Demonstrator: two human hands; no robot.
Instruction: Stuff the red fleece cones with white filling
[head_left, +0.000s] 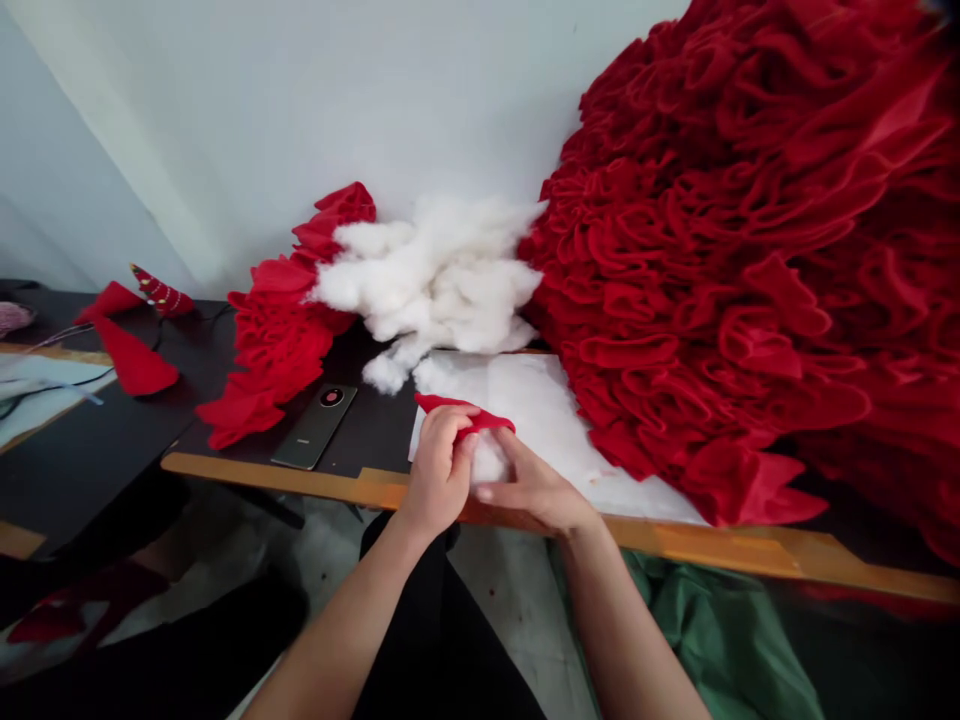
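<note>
Left hand, right hand together — clamped on red felt, fluffy stuffing beneath.

The one camera sat on the person's head. It looked forward and down, close above the left hand and right hand, with the table just below and the wall farther off.

Red felt piece, narrow and pointed, pinched between left hand and right hand. White polyester fiberfill bulges beneath it, just above the table's wooden edge.
</note>
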